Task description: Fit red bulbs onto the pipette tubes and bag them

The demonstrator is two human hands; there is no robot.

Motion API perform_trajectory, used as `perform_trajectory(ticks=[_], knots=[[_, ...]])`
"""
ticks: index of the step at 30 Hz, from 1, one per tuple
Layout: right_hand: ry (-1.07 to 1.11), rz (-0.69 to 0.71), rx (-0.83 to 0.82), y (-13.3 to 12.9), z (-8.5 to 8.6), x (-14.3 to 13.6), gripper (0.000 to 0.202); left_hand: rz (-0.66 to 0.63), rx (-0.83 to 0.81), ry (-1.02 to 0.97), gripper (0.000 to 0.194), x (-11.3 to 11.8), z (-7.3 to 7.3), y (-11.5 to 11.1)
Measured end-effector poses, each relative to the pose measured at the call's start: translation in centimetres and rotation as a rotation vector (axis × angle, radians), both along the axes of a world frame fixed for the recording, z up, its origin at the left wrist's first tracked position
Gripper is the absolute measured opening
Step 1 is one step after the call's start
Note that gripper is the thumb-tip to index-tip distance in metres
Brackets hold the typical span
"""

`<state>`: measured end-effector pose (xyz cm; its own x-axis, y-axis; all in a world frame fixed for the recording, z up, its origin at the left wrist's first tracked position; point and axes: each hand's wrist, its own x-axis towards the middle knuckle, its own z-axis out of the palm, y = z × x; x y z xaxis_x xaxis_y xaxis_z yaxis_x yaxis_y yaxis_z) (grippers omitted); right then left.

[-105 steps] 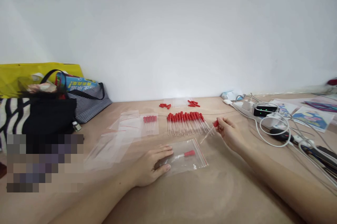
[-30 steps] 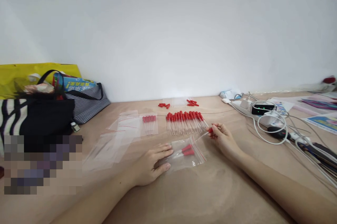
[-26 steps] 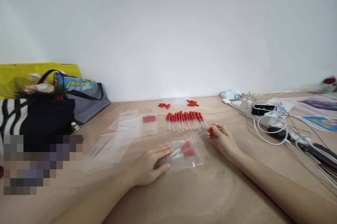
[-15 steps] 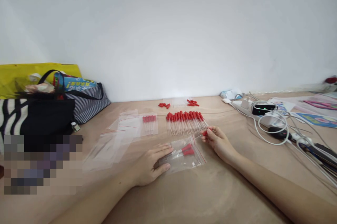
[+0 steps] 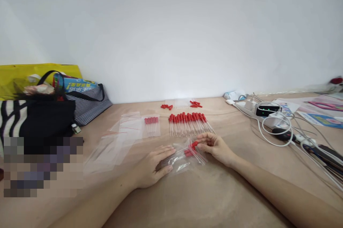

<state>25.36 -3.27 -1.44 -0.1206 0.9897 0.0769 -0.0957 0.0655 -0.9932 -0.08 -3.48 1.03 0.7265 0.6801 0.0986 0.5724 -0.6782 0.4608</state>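
Note:
A clear zip bag [image 5: 178, 163] lies on the table in front of me, with red-bulbed droppers inside it at its right end. My left hand [image 5: 154, 166] rests flat on the left part of this bag, thumb and fingers apart. At the bag's mouth, my right hand [image 5: 215, 148] pinches a dropper [image 5: 195, 144] by its red bulb; its glass tube points left into the bag. Just beyond, several more droppers [image 5: 187, 118] lie side by side in a row, bulbs away from me. Left of them is a filled bag of droppers [image 5: 152, 126].
Flat clear bags [image 5: 118, 146] overlap on the left. Loose red bulbs [image 5: 166, 107] and glass tubes [image 5: 181, 104] lie near the wall. Cloth bags [image 5: 88, 105] stand at far left. On the right are a power strip with chargers [image 5: 250, 105], tangled white cables [image 5: 277, 138] and papers [image 5: 321, 118].
My right hand has moved left with the dropper, from beside the bag to its mouth, and the tube has gone inside. The bag's right end has crumpled. My left hand has stayed in place.

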Motion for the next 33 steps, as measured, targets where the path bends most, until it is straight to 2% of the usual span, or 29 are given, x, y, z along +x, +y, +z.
perform_trajectory(ticks=[8, 14, 17, 19, 21, 24, 26, 29, 31, 33], knots=[[-0.225, 0.006, 0.129, 0.9, -1.2, -0.1, 0.028, 0.002, 0.012, 0.014, 0.044, 0.0, -0.2, 0.0], [-0.517, -0.128, 0.271, 0.9, -1.1, -0.2, 0.022, -0.007, 0.014, 0.013, 0.045, 0.2, 0.0, 0.0], [-0.54, -0.061, 0.353, 1.1, -0.9, -0.3, 0.021, 0.018, 0.009, 0.029, 0.046, 0.2, 0.0, 0.0], [-0.491, 0.053, 0.34, 1.4, -0.9, -0.4, 0.023, 0.024, 0.003, 0.027, 0.046, 0.1, 0.0, 0.0], [-0.44, 0.121, 0.259, 1.8, -1.0, -0.5, 0.025, 0.024, -0.001, 0.02, 0.046, 0.1, -0.1, 0.1], [-0.413, 0.01, 0.16, 2.1, -1.3, -0.7, 0.023, 0.029, -0.001, 0.024, 0.046, 0.1, -0.2, 0.1], [-0.433, -0.032, 0.176, 2.1, -1.5, -0.7, 0.021, 0.032, 0.005, 0.032, 0.046, 0.1, -0.2, 0.1], [-0.444, 0.103, 0.228, 2.2, -1.4, -0.3, 0.023, 0.023, 0.012, 0.031, 0.045, 0.1, -0.1, 0.0], [-0.474, 0.121, 0.246, 2.8, -1.2, 0.4, 0.024, 0.012, 0.008, 0.021, 0.043, 0.2, 0.1, 0.0], [-0.597, -0.023, 0.264, 4.1, -0.8, 1.4, 0.023, 0.003, 0.0, 0.008, 0.042, 0.2, 0.2, 0.0]])
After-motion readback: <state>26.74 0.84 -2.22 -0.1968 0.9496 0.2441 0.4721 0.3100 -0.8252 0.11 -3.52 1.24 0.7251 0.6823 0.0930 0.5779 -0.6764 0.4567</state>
